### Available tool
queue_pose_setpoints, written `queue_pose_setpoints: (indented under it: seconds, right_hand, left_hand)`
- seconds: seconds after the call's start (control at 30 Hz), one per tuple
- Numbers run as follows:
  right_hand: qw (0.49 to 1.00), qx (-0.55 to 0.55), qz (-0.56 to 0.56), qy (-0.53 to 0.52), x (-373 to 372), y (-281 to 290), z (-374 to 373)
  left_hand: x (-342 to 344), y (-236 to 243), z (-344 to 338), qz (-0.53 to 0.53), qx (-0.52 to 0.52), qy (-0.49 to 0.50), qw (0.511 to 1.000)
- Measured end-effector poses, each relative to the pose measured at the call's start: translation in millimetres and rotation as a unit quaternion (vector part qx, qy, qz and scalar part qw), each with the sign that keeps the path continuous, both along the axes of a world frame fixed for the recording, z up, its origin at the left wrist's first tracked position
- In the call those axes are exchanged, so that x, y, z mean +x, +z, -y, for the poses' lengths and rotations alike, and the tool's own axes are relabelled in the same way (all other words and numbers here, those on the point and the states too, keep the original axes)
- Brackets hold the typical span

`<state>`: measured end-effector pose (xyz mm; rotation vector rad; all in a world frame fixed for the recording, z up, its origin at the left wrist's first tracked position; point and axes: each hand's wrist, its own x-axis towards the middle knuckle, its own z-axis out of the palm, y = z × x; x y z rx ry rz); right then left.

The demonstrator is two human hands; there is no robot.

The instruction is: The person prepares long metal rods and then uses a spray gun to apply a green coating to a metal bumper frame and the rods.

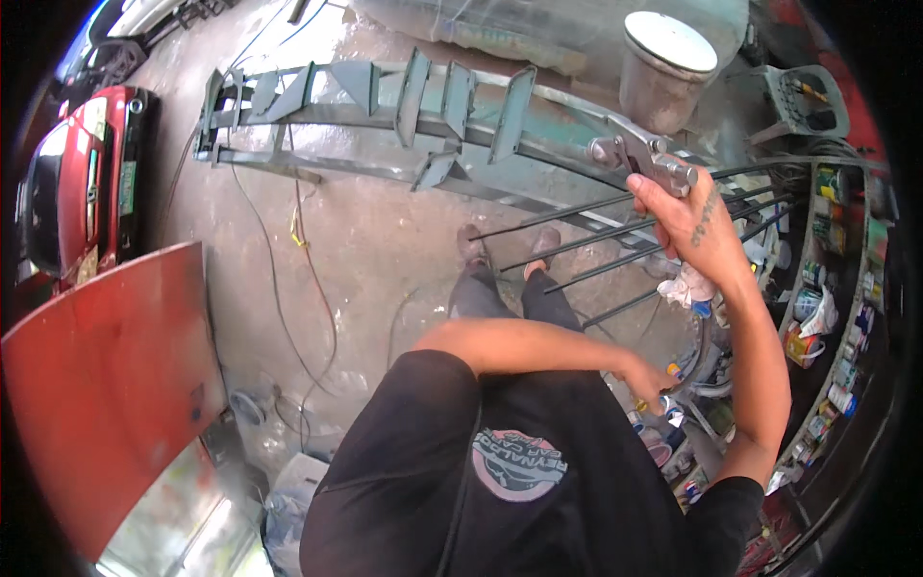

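Observation:
My right hand [700, 223] is raised at the right, closed around a silver metal spray gun [646, 162]. Its thumb lies along the gun's body. Across my front, my left arm reaches to the right; its hand [646, 377] hangs over a crowded cluster of bottles and cans [673, 423]. The left fingers look stretched and apart, with nothing visible between them. Just behind my right wrist sits a crumpled white cloth [686, 288]. Several thin black rods [596, 236] stick out from the shelf side, passing below the spray gun.
A long dark metal frame with upright plates [375, 125] spans the floor ahead. Beyond it stand a round drum [663, 77] and a grey plastic chair [803, 106]. Shelves of cans [817, 385] line the right. Left are a red car [87, 183], a red panel [115, 356] and floor cables [274, 279].

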<state>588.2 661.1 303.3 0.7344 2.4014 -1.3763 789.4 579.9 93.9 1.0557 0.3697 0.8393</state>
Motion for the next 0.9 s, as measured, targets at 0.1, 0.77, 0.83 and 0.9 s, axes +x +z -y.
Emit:
queue_pose_setpoints:
  seconds: [0.1,0.77,0.83,0.9]
  right_hand:
    - [0.999,0.013,0.041,0.027,2,-8,-23]
    - [0.995,-0.008,-0.052,0.081,1,-39,-48]
    - [0.996,0.005,-0.059,0.067,-2,-40,-43]
    - [0.995,0.017,-0.075,0.058,-4,-44,-40]
  left_hand:
    - [13,0,-27,-0.06,-0.032,0.007,0.998]
    - [1,-13,-54,-0.128,-0.108,0.079,0.983]
    - [-3,-20,-46,-0.064,-0.185,0.092,0.976]
    - [-12,-20,-41,-0.052,-0.2,0.081,0.975]
